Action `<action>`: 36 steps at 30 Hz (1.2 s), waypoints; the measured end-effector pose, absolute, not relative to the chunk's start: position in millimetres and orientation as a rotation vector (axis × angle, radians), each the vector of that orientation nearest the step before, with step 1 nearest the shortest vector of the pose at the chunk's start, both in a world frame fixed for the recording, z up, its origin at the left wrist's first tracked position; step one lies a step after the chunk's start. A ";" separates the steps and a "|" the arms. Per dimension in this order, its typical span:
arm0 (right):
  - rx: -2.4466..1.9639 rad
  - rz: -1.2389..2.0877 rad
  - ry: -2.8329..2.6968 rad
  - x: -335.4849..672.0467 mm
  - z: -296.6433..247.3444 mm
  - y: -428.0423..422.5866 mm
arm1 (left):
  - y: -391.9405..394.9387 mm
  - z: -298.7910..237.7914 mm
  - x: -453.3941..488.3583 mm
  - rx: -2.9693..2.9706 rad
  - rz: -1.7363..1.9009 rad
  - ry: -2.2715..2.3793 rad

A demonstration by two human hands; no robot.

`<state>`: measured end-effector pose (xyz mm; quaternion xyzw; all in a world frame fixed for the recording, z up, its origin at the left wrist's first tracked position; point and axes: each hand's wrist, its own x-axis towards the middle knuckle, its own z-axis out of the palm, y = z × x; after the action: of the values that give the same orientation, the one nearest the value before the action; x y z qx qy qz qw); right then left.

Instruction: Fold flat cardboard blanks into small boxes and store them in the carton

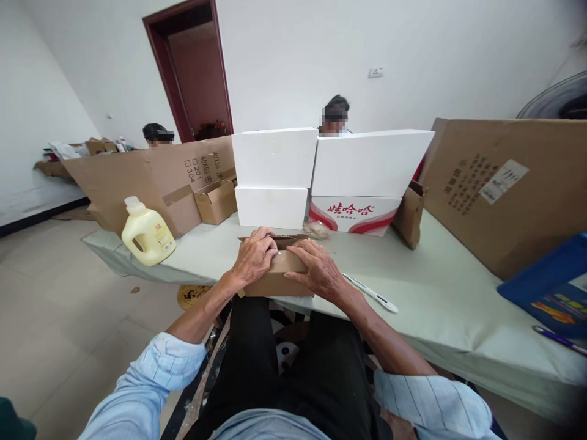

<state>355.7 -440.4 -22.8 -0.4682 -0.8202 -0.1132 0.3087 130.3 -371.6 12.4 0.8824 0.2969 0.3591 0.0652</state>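
Note:
A small brown cardboard box (277, 285) sits at the table's near edge, right in front of my lap. My left hand (255, 255) bends its fingers over the box's left side and top flap. From the other side my right hand (316, 264) grips the right part, its thumb on the near flap and its fingers over the top. A strip of shiny clear tape seems to show on the flap between the hands. The fingertips are partly hidden inside the opening. Just right of my right hand lies a white pen-shaped cutter (370, 293).
A yellow jug (149, 232) stands at left by a large cardboard sheet (160, 174). White boxes (275, 159) line the far side, with a small open carton (217, 201) beside them. At right are a big carton (504, 183), a blue bag (550, 287) and a pen (559, 340). Two people sit behind.

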 end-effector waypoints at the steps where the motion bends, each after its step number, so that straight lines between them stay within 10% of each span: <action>1: -1.235 -0.292 -2.164 355.7 -23.1 -440.6 | -371.0 13.6 128.0 2.671 1.072 0.899; 36: -1.238 -0.304 -2.151 351.4 -23.1 -443.3 | -372.3 0.9 120.2 2.703 1.253 0.766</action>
<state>351.4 -443.3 -23.1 -0.4698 -0.8164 -0.1154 0.3153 120.2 -372.3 0.9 0.8783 0.2490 0.4069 0.0326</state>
